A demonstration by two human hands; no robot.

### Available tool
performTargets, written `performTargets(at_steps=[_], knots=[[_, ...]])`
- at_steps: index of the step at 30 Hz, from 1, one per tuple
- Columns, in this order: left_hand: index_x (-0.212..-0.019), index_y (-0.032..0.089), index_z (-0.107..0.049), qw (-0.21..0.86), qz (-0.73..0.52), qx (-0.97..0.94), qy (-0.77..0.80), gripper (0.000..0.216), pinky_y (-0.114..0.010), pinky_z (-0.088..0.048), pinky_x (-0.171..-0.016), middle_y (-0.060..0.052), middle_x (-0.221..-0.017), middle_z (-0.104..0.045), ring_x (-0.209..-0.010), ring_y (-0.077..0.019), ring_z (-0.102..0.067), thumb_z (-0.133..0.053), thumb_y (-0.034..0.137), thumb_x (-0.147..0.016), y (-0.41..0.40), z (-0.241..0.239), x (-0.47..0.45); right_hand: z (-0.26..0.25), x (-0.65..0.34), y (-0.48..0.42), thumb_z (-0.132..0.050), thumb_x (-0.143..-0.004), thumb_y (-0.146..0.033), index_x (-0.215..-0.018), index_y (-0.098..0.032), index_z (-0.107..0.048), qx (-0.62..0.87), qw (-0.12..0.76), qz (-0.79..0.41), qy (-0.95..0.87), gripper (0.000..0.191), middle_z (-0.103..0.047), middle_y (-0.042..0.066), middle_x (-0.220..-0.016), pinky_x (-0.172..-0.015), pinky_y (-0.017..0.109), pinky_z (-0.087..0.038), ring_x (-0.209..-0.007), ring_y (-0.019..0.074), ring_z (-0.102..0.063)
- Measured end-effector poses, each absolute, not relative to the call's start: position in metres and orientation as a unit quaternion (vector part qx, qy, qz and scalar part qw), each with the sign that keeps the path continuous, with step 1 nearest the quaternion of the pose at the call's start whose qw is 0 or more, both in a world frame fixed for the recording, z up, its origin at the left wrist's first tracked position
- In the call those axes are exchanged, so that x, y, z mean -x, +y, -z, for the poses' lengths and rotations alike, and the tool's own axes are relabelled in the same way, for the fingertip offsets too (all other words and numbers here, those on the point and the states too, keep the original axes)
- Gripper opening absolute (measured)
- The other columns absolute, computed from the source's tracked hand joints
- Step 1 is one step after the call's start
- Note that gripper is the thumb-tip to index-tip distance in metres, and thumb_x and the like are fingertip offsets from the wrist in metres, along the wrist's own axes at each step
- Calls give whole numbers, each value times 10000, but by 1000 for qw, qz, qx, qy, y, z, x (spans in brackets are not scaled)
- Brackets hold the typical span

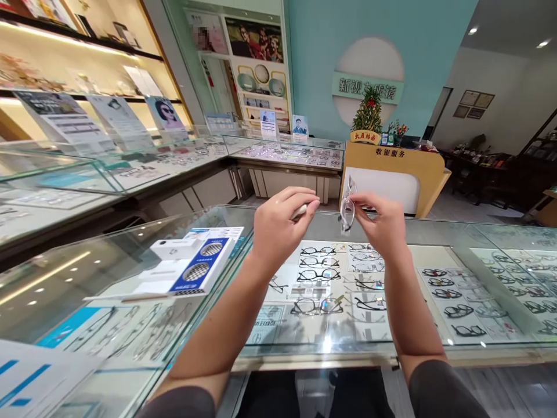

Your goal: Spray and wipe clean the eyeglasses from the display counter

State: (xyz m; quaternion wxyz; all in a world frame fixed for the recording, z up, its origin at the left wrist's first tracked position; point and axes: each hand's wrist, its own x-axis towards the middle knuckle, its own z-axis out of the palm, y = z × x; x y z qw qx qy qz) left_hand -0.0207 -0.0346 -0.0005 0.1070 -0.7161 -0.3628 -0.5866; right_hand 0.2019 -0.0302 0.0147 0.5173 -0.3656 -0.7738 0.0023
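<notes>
My right hand [383, 223] holds a pair of clear-framed glasses [347, 206] upright by one side, above the glass counter. My left hand [278, 223] is raised beside it, fingers pinched on a small pale object [300, 211]; I cannot tell what it is. The two hands are a short gap apart. Below them, through the glass counter top [426, 232], lie rows of dark and clear eyeglass frames [319, 264] on white trays.
A blue and white box [202, 267] and a white box [176, 248] rest on the counter at the left. More glass display cases [287, 154] run along the left and back. A yellow cashier desk [394, 171] with a small decorated tree [368, 113] stands behind.
</notes>
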Motion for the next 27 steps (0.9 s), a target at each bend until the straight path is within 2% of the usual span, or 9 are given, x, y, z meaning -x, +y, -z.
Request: performTargets(at_steps=[3, 7, 9, 11, 13, 16, 19, 24, 27], knots=[[-1005, 201, -827, 135, 621, 709, -306, 177, -321, -598, -948, -71, -1111, -847, -1031, -194, -793, -673, 285, -1028, -30, -1, 12, -12, -199, -32, -632, -1018, -185, -1036, -277, -798, 332, 535, 80, -773, 190, -882, 24, -1053, -835, 368, -595, -899, 223, -820], [-1097, 200, -831, 17, 641, 706, -301, 202, -330, -612, -982, -81, -1158, -845, -1082, -204, -789, -704, 336, -1017, -31, -2, 8, -9, -196, -35, -608, -1040, -158, -1134, -287, -776, 300, 533, 123, -781, 232, -878, 36, -1142, -868, 369, -605, -1011, 223, -832], [-1110, 203, -835, -83, 634, 697, -325, 268, -313, -627, -897, -84, -1127, -848, -1029, -210, -787, -723, 418, -996, -31, -1, 7, -8, -193, -37, -594, -1042, -124, -1168, -276, -758, 284, 532, 145, -784, 257, -877, 38, -1155, -854, 355, -601, -998, 210, -832], [-1076, 199, -843, -183, 610, 691, -342, 333, -275, -608, -730, -79, -1030, -846, -862, -189, -761, -741, 495, -962, -31, 1, 8, -6, -189, -37, -570, -1036, -70, -1194, -257, -737, 265, 530, 159, -790, 296, -877, 39, -1156, -842, 337, -594, -992, 192, -830], [-987, 187, -841, -261, 581, 688, -348, 373, -245, -531, -587, -59, -874, -808, -676, -149, -664, -781, 546, -904, -29, 3, 11, -5, -186, -36, -544, -1031, -38, -1216, -247, -721, 254, 520, 156, -801, 330, -874, 44, -1174, -854, 336, -592, -1030, 188, -825], [-847, 173, -809, -332, 558, 677, -347, 402, -229, -440, -527, -23, -702, -700, -577, -111, -528, -854, 571, -809, -26, 4, 16, -3, -184, -35, -507, -1039, -47, -1237, -264, -716, 251, 502, 132, -817, 360, -860, 48, -1226, -886, 367, -593, -1109, 207, -811], [-786, 172, -793, -362, 565, 658, -342, 407, -224, -391, -522, -7, -624, -623, -568, -106, -483, -870, 572, -785, -24, 3, 19, -1, -183, -35, -510, -1034, -76, -1194, -283, -725, 242, 510, 59, -823, 338, -857, 43, -1213, -929, 395, -594, -1129, 219, -797], [-751, 176, -795, -338, 580, 656, -345, 336, -221, -320, -491, 17, -564, -550, -529, -91, -417, -853, 503, -802, -28, 0, 17, 2, -178, -34, -701, -986, -304, -1049, -279, -709, 277, 607, -214, -714, 68, -803, 36, -1082, -945, 384, -578, -1022, 209, -750], [-742, 183, -803, -317, 584, 665, -341, 281, -228, -342, -507, 3, -600, -613, -546, -95, -437, -836, 453, -809, -31, -2, 15, 2, -175, -27, -799, -905, -442, -892, -257, -737, 272, 590, -355, -672, 195, -759, 22, -972, -906, 366, -550, -945, 199, -695]])
